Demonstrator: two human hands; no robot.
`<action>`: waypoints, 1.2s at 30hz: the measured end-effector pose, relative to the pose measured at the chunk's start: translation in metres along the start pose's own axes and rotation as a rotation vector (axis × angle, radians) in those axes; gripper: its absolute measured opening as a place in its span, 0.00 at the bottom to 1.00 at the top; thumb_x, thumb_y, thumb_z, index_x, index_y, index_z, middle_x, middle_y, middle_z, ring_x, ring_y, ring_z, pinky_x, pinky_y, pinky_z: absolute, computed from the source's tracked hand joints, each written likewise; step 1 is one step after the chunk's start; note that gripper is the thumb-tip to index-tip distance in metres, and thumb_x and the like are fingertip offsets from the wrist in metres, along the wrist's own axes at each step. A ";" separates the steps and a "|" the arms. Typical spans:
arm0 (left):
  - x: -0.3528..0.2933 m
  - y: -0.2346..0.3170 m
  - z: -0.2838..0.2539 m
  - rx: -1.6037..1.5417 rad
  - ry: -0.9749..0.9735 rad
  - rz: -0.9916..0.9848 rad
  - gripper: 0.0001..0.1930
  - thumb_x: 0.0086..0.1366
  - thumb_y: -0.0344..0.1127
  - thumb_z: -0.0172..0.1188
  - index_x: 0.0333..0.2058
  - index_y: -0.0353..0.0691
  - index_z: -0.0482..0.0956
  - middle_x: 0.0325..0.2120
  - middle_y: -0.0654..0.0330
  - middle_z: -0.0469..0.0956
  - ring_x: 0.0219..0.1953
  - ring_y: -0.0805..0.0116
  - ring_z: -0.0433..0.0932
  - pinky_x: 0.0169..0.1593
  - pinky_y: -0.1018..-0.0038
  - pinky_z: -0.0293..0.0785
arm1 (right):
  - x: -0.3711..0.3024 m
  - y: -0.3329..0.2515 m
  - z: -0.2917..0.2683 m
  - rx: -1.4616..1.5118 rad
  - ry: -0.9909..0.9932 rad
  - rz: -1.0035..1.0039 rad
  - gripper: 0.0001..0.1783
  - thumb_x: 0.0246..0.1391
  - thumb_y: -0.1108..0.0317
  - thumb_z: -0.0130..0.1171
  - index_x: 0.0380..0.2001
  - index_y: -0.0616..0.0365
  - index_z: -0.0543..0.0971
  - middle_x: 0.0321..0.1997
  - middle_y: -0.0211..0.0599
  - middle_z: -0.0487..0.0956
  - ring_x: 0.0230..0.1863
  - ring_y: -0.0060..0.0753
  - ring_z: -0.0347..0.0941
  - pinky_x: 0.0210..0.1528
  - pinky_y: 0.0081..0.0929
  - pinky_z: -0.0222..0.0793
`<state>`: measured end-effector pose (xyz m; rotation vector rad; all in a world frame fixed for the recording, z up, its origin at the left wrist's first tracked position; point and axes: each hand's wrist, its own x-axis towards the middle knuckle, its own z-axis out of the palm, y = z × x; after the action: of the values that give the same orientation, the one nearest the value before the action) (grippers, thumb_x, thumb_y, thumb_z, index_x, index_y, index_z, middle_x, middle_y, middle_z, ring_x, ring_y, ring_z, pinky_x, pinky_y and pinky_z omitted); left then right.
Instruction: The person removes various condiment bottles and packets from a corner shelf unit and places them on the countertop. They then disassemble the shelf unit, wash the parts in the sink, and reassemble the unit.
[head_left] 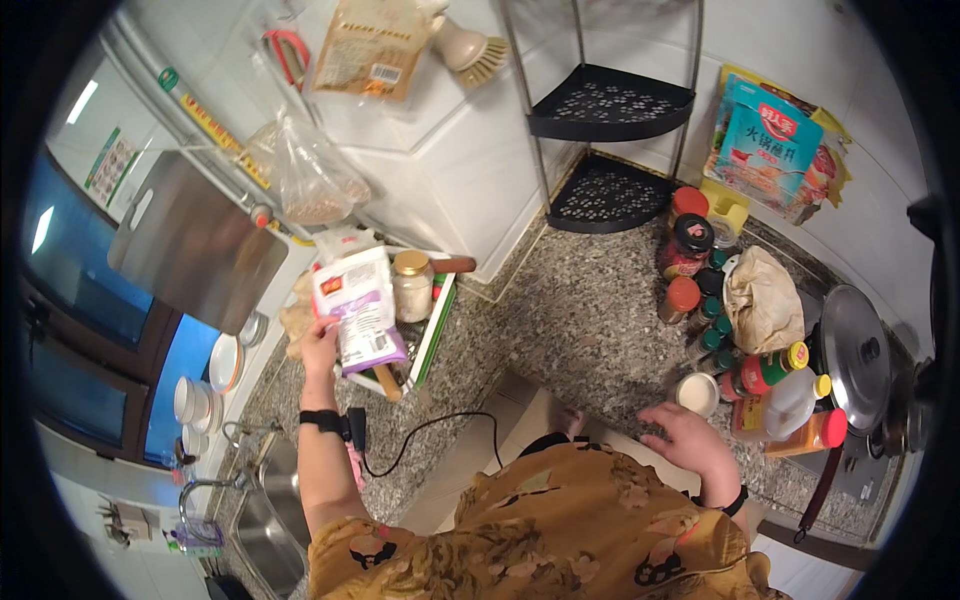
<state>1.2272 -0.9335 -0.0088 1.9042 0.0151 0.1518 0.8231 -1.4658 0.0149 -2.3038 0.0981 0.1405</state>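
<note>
My left hand (320, 348) is closed on the left edge of a white and purple plastic packet (362, 310). The packet is tilted over a tray (432, 335) on the left part of the counter. Beside it in the tray stands a glass jar with a gold lid (411, 285). My right hand (690, 440) rests low over the right part of the counter, fingers apart and holding nothing. Just beyond its fingers is a small round container with white contents (697, 394). Whether the fingers touch the container I cannot tell.
Spice jars (680, 298), sauce bottles (765, 368) and a lidded pan (855, 350) crowd the right side. A black corner shelf (610, 105) stands at the back. A steel sink (270, 515) lies at left. A black cable (440, 415) hangs near my left wrist.
</note>
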 end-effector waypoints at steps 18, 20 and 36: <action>-0.008 0.014 0.036 0.264 0.131 0.065 0.26 0.73 0.45 0.53 0.59 0.28 0.71 0.54 0.49 0.76 0.54 0.59 0.75 0.58 0.67 0.70 | -0.019 0.036 0.001 -0.121 0.006 0.165 0.22 0.57 0.55 0.62 0.52 0.52 0.79 0.48 0.45 0.81 0.51 0.52 0.77 0.52 0.44 0.74; -0.012 -0.022 0.004 0.513 -0.011 0.146 0.32 0.73 0.49 0.52 0.64 0.26 0.64 0.61 0.41 0.69 0.64 0.50 0.67 0.67 0.63 0.60 | -0.020 0.041 0.005 -0.107 -0.027 0.117 0.22 0.57 0.55 0.61 0.52 0.51 0.79 0.49 0.45 0.81 0.51 0.52 0.77 0.53 0.44 0.74; -0.100 0.510 0.358 -0.234 -0.707 1.002 0.31 0.65 0.36 0.66 0.64 0.35 0.67 0.58 0.53 0.73 0.51 0.72 0.76 0.56 0.75 0.71 | -0.030 0.015 -0.024 0.084 0.277 -0.015 0.20 0.60 0.57 0.61 0.53 0.50 0.78 0.44 0.43 0.80 0.45 0.49 0.79 0.47 0.39 0.75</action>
<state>1.1353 -1.4484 0.3444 1.4839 -1.3723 0.1310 0.7932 -1.4929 0.0246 -2.2272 0.2232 -0.1883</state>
